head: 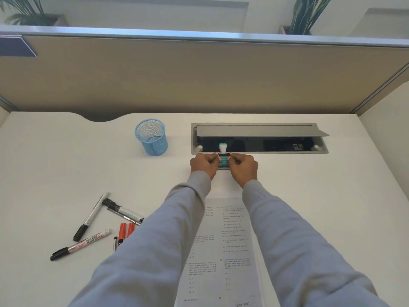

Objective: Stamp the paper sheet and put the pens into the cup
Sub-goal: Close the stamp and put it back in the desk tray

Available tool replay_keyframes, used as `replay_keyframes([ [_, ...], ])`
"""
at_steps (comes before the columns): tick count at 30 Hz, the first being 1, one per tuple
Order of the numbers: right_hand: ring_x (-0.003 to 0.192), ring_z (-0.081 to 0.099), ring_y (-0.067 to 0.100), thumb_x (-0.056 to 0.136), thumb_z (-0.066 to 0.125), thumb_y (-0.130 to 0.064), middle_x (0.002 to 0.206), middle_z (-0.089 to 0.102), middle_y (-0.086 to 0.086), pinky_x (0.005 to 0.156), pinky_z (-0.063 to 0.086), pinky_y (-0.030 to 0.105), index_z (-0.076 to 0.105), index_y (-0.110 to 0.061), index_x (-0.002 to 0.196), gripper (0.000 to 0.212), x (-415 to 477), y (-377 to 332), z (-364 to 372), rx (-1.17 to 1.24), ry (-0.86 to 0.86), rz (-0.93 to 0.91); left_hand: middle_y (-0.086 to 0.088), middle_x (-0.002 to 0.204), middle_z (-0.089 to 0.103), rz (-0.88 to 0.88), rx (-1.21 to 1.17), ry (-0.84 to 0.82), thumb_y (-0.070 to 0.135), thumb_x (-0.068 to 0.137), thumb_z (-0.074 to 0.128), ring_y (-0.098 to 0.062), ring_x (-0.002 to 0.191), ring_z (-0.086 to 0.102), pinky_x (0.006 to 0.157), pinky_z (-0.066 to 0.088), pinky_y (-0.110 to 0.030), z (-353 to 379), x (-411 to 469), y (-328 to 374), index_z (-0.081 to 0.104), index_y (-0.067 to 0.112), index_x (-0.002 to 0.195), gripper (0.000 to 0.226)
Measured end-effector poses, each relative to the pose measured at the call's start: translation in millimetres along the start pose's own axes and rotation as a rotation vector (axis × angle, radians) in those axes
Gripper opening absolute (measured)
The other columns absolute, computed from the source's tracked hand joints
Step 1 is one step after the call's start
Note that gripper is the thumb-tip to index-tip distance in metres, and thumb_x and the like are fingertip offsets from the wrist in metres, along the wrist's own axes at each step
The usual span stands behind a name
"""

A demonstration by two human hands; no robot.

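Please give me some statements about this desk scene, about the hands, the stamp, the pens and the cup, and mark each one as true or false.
1. Both hands, left hand and right hand, are at the stamp. True.
2. The blue mesh cup already holds several pens. False: no pen stands in it; the pens lie on the desk to the person's left.
3. The stamp is beyond the far edge of the paper sheet, not on it. True.
4. The cup lies on its side. False: it stands upright.
5. The cable tray at the back of the desk has its lid raised. True.
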State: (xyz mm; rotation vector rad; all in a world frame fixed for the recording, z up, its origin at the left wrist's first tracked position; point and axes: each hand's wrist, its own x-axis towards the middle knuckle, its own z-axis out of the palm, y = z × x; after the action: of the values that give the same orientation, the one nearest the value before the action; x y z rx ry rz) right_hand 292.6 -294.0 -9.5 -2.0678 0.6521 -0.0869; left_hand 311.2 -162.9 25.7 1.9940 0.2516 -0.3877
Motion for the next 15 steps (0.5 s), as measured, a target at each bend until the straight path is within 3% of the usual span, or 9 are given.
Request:
replay_keyframes([
  [4,0.109,0.069,0.027,0.097,0.067,-0.022,0.118,0.075,0.010,0.095,0.051,0.028,0.075,-0.010,0.119,0.026,0,1,-3,0.029,0.003,0.008,-0.009,0.116,0.073,-0.007,-0.017,0.001,0.028,0.089,0.072,-0.023,0.110,0.067,0.092,0.041,-0.015,0,1,-2,0.074,0.011,0.116,0.032],
  [8,0.095,0.066,0.018,0.096,0.067,-0.023,0.112,0.076,0.006,0.086,0.049,0.022,0.076,-0.012,0.116,0.024,-2,1,-6,0.053,0.025,0.004,-0.010,0.116,0.073,0.005,-0.027,0.013,0.029,0.089,0.073,-0.022,0.108,0.068,0.095,0.046,-0.018,-4,0,-5,0.074,0.010,0.115,0.033],
  [11,0.089,0.064,0.015,0.096,0.068,-0.023,0.101,0.074,0.002,0.081,0.051,0.020,0.077,-0.012,0.112,0.021,-6,1,-11,0.052,0.047,-0.032,-0.007,0.112,0.075,0.037,-0.043,0.030,0.031,0.086,0.075,-0.014,0.094,0.068,0.090,0.047,-0.016,-10,-3,-8,0.075,0.013,0.113,0.032],
  [15,0.084,0.061,0.010,0.096,0.068,-0.023,0.103,0.074,0.001,0.082,0.052,0.022,0.076,-0.012,0.111,0.020,-16,-1,-18,0.013,0.058,-0.108,-0.003,0.108,0.076,0.105,-0.016,0.045,0.035,0.085,0.075,-0.010,0.087,0.066,0.089,0.049,-0.018,-23,-14,-12,0.076,0.018,0.111,0.031],
])
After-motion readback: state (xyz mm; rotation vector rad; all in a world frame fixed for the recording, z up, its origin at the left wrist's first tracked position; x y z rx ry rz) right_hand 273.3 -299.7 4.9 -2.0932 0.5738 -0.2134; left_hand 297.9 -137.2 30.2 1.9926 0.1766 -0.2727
